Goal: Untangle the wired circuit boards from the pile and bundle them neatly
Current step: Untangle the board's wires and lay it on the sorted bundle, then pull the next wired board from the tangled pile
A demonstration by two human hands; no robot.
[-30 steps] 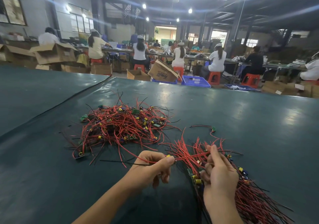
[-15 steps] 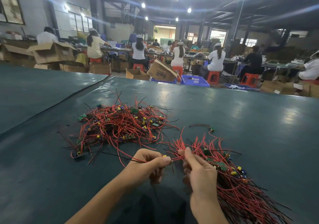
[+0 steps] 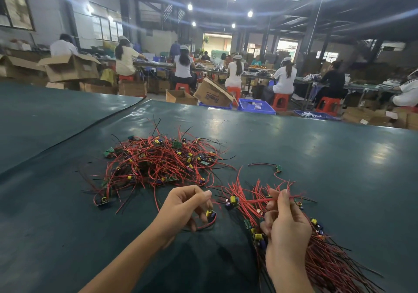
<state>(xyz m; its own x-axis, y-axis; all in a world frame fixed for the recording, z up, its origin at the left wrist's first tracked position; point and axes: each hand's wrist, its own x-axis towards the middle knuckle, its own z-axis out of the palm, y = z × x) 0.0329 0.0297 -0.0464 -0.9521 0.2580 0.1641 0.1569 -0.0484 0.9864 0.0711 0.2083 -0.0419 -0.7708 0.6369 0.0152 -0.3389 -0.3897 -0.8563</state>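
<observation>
- My left hand (image 3: 186, 206) is clenched around one wired board (image 3: 211, 214). The small board with its yellow capacitor sits at my fingertips, and its red wire loops under my curled fingers.
- My right hand (image 3: 288, 227) is grasping red wires. Thumb and forefinger pinch a few strands, which run left to a second board (image 3: 233, 201) in the gap between my two hands.
- The bundle (image 3: 328, 268) lies under my right hand and stretches away to its right, back toward me. Its red and black wires lie mostly side by side.
- Several small boards with yellow capacitors crowd just beside my right hand's lower fingers. I cannot tell whether those fingers grip them.
- The tangled pile (image 3: 158, 164) lies beyond my left hand, near it but not touching. It is a knot of red and black wires dotted with green boards and yellow capacitors.
- A stray board (image 3: 278, 168) with a curling wire lies alone beyond my right hand, to the right of the pile.
- All of this rests on the dark green table (image 3: 339, 157) under both hands.
- Far beyond my hands, past the table's far edge, stand a blue crate (image 3: 256, 106) and a tilted cardboard box (image 3: 212, 93). People sit there on red stools at long benches.
</observation>
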